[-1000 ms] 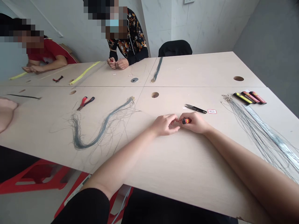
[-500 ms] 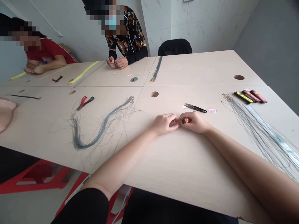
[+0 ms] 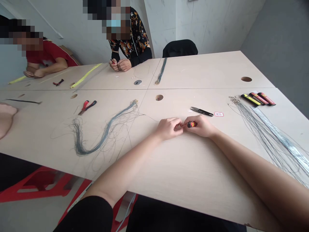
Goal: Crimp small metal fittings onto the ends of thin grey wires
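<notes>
My left hand is closed in a pinch over the table, fingertips close to those of my right hand. A thin dark thread runs to it from the left; whatever sits right at the fingertips is too small to make out. My right hand is wrapped round a lighter, whose red and black end shows above the fingers. Just beyond the hands lie black thread snips and a small red-edged label. To the left, a curved bundle of grey-blue threads ends in small gold-coloured pieces.
Three lighters lie at the right, near a second thread bundle and a clear plastic strip. Red-handled pliers rest at the left. Two people sit across the table; another person's arm is at the left edge.
Both hands stay together in almost the same place, with only a slight shift at the fingertips. The view has moved a little; the things on the table have not visibly moved.
</notes>
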Demonstrator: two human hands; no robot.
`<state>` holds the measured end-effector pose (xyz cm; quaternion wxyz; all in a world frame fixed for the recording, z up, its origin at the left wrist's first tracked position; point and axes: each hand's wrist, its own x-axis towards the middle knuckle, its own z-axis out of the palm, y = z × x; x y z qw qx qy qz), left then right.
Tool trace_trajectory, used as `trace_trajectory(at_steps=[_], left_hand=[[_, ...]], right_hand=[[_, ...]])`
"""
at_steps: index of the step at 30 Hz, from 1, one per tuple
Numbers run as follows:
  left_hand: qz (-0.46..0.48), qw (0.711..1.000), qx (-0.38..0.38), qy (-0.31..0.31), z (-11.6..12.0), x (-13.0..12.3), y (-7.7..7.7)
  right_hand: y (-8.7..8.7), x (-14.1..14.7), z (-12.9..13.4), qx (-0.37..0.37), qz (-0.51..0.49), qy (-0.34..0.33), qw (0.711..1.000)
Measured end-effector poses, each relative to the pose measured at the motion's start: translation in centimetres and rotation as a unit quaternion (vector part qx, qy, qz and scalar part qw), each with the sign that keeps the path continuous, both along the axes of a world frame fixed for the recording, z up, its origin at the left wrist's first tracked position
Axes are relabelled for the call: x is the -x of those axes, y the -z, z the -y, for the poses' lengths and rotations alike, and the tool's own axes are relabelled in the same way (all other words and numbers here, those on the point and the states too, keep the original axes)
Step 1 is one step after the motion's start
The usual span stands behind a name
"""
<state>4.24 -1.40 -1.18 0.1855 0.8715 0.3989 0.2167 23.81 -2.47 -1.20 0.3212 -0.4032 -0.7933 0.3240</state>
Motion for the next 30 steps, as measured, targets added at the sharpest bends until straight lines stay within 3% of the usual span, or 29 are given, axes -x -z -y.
trace_trajectory(at_steps=[12, 30], left_hand=[[0.036, 0.999, 0.026, -0.003, 0.04, -0.08, -0.13], [0.143, 0.973, 0.183, 0.000, -0.07, -0.21, -0.32]], right_hand=[[-0.22, 0.10, 0.16, -0.002, -0.004, 0.010, 1.000], [-0.17, 0.00, 0.13, -0.003, -0.011, 0.009, 1.000]])
